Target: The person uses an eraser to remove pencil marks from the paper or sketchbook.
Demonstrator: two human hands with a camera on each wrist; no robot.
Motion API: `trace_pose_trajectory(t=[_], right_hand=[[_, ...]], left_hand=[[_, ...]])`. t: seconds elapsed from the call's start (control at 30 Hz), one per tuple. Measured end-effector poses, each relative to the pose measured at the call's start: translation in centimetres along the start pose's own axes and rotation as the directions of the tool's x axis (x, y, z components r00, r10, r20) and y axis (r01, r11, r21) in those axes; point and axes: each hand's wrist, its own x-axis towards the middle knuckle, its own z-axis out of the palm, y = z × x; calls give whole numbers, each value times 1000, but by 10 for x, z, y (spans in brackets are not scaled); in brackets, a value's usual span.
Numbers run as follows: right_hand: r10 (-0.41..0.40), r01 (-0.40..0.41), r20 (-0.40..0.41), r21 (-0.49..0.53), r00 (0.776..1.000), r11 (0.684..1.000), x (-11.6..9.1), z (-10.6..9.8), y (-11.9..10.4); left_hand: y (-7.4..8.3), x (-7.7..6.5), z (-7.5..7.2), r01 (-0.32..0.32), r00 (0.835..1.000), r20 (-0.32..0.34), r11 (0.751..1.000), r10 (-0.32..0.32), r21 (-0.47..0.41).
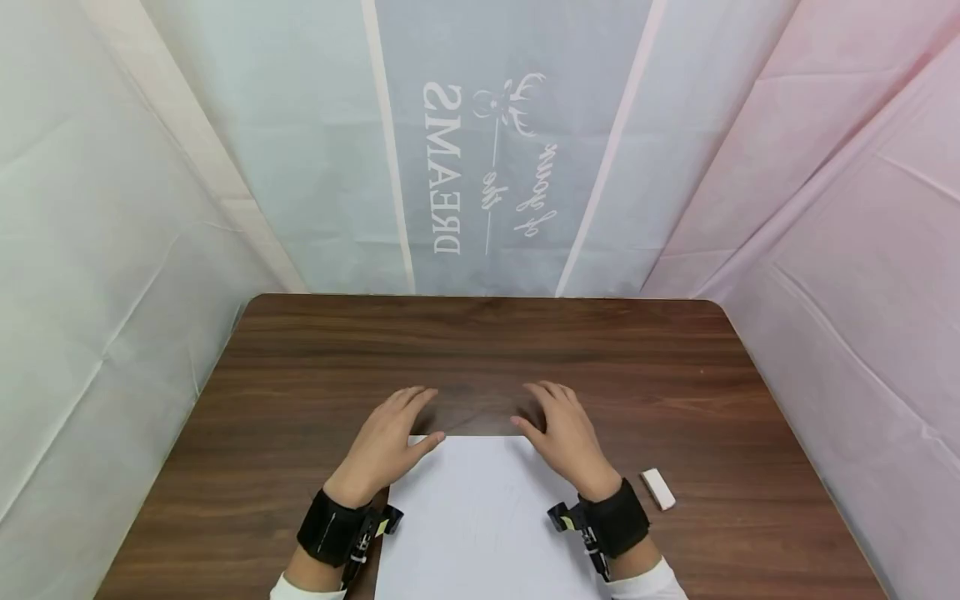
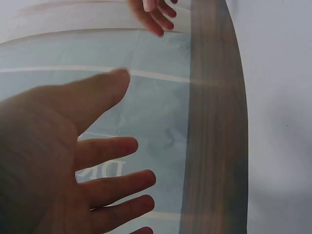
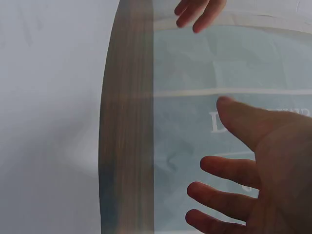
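Wood-grain surface bears a white sheet

The left hand and right hand are at its far corners, fingers apart, holding nothing. It looks light and bendable, probably easily creased; opposite side edges suit a gentle pinch.

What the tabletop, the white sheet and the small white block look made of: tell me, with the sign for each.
Tabletop: wood or wood-look laminate, low sheen; brown streaky grain. White sheet: probably paper, smooth; it lies thin and flat. Small white block: perhaps rubber or plastic, seemingly matte; plain pale faces, but too small to be sure.
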Motion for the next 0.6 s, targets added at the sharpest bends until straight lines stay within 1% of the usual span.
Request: trace_pose_trajectory(t=[0.07,0.17,0.3,0.43,0.6], right_hand=[[19,-19,-23,3,1000,1000,-5,-4,5],[45,-46,-59,-10,997,999,-13,-10,14],[80,-85,-94,-47,992,995,-27,-17,29],[121,-129,-103,-69,987,989,-41,-26,46],[176,-187,-117,-92,977,978,-62,-37,70]], left_hand=[[0,-1,0,-13,999,-30,1000,13,-7],[1,-1,1,-15,999,-51,1000,13,-23],[3,-1,1,11,999,-42,998,-14,-58],[5,-1,2,24,999,-32,996,-27,-90],[7,-1,3,24,999,-37,996,-28,-89]])
